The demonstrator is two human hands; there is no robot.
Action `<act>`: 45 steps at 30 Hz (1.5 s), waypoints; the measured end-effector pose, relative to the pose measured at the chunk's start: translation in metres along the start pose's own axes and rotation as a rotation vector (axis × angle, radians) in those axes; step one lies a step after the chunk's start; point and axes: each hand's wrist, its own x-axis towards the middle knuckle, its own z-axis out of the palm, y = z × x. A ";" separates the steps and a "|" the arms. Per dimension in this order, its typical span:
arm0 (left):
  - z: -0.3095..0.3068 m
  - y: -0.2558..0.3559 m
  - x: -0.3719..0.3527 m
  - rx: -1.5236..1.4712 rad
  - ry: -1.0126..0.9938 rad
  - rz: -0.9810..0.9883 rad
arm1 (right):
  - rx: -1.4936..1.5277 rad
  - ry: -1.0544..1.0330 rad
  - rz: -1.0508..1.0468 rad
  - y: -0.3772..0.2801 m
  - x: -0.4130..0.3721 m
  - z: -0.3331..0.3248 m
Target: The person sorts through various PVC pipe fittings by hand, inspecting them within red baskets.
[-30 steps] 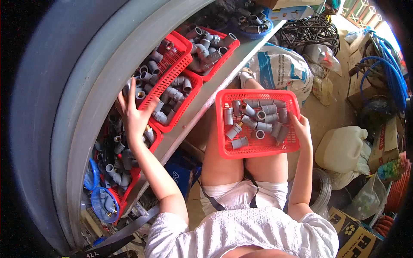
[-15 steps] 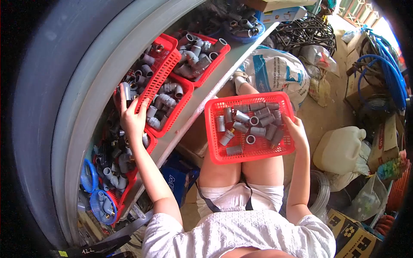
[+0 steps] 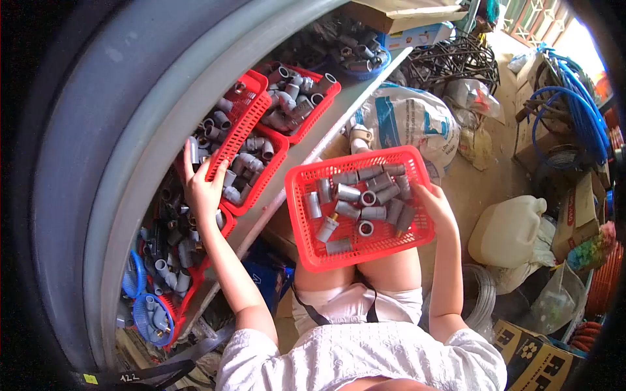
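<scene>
My right hand [image 3: 435, 207] grips the right rim of a red plastic basket [image 3: 306, 257] above my lap. Several grey pipe fittings [image 3: 373, 213] lie loose in it, a few showing brass-coloured ends. On the shelf to the left, my left hand [image 3: 206, 190] is closed on the near end of another red basket [image 3: 242, 127], which rests tilted over a neighbouring one. Its fingers straddle the rim, the thumb on the right side. Grey fittings [image 3: 215, 125] sit in that basket. Below it, a red basket [image 3: 282, 146] holds elbow-shaped fittings [image 3: 248, 163].
Along the shelf [image 3: 313, 156] stand more red baskets and blue baskets [image 3: 153, 319] of fittings. On the floor are a white sack [image 3: 417, 120], a plastic jug [image 3: 505, 231], coiled wire [image 3: 482, 296] and cardboard boxes [image 3: 531, 355]. Blue hose [image 3: 570, 124] hangs at the right.
The basket in my right hand has shifted left and a little down, and it tilts more. My left hand keeps its hold on the shelf basket. The camera view has shifted slightly.
</scene>
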 end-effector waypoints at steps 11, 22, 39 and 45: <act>-0.018 -0.049 0.016 -0.725 -0.206 -0.303 | -0.069 -0.047 -0.155 -0.001 0.007 0.038; -0.016 0.000 0.054 -0.450 0.311 -0.091 | -0.002 0.570 -0.781 -0.064 -0.024 0.075; 0.164 0.203 0.071 -1.320 0.051 -0.236 | -0.114 0.239 -1.024 -0.110 0.097 0.155; 0.161 0.204 0.078 -1.219 0.064 -0.230 | -0.398 0.166 -1.371 -0.107 0.091 0.145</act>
